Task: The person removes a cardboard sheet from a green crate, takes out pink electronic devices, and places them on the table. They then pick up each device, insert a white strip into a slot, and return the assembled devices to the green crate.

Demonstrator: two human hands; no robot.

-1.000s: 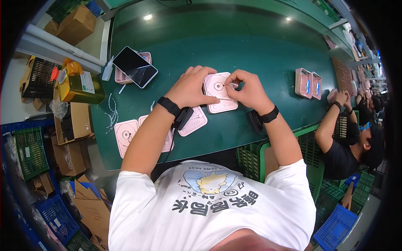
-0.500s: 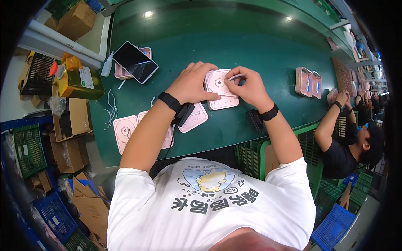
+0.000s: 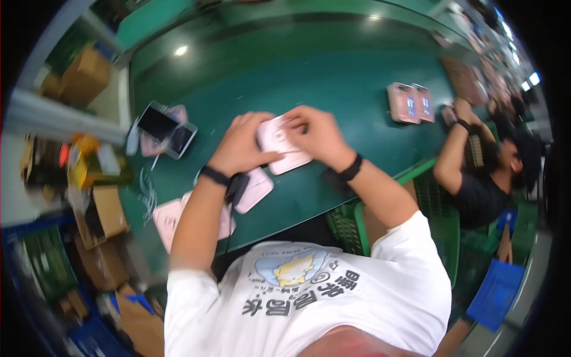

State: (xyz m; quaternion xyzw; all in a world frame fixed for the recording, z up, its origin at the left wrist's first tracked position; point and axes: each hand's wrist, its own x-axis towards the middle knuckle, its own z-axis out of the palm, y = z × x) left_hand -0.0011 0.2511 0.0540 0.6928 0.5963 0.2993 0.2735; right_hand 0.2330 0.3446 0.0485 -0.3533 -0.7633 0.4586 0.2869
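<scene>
Whole view had slid since the prev. frame: bench (image 3: 333, 83), phone (image 3: 166, 129) and the rest all sat further L, and we saw the R hand (image 3: 321, 137) drawn in closer over the pink case (image 3: 279, 140). A white strip had poked from those fingers ½ sec earlier; now, w/ the blur, we couldn't make it out.

Our L hand (image 3: 241, 143) had hold of the case's L edge, thumb across the front. R fingertips were bunched at its face, by the centre ring; whether they pinched anything, we couldn't tell. Case was on the bench side nearest us, tilt unclear, right betw. both hands.

Under/beside our L forearm we had more pink panels (image 3: 254, 190). Far L: phone atop a pink box (image 3: 150, 144), bottle (image 3: 132, 141) next to it. Over R, two pink boxes (image 3: 404, 104) stood side by side, near a co-worker (image 3: 476, 184) in black.
</scene>
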